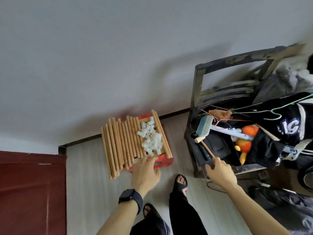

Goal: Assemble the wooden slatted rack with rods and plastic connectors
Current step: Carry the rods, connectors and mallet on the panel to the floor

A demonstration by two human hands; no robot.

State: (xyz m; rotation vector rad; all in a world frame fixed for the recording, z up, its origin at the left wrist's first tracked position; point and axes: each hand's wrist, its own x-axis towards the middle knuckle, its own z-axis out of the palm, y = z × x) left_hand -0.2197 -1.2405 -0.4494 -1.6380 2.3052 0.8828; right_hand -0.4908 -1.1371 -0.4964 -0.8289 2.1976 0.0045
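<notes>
The left hand (145, 172), grip spread, touches the red stool (163, 162) bearing rods (118, 145) and connectors (150, 139). Right of the stool, the right hand (220, 173) pinches a mallet (203, 144) in its grip.

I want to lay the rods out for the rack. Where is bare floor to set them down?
Bare floor lies between the red stool and the dark chair, and in a strip from the stool's left side to the dark red panel. Crowded: rods and connectors cover the stool top; clothes and a toy heap the chair seat.
</notes>
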